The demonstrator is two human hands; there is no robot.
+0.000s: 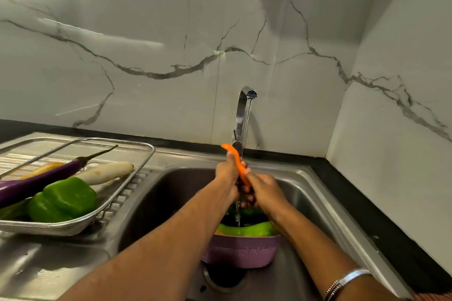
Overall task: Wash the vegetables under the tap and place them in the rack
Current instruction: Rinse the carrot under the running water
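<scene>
Well left of the tap (244,115), on the ribbed draining board, sits the wire rack (137,168), and it already carries what looks like the washed lot: a long purple aubergine (41,178) lying slantwise, a white radish (107,172) beyond it, and a green capsicum (66,200) at the near edge. Something pale orange-brown (44,167) peeks from behind the aubergine; I can't say what it is. The rack's left end runs out of view, so there may be more in it.

Straight below the tap, over the sink (318,203), both hands meet in the running water. The left hand (227,173) is wrapped round the upper part of a curved orange pepper (236,161), whose tip pokes up towards the tap's base. The right hand (261,193) curls round its lower part from the other side. Held so, I'd judge, the stream runs along the pepper while the fingers rub it. The pepper's lower end is buried between the palms, and something dark there may be its stalk or shadow.

Directly under the hands stands a purple plastic colander (242,252), placed, I'd guess, to keep the unwashed vegetables within reach. A light green vegetable (247,230) shows at its rim, with darker green behind it; the arms cover the rest. The right wrist wears a silver bangle (352,278).
</scene>
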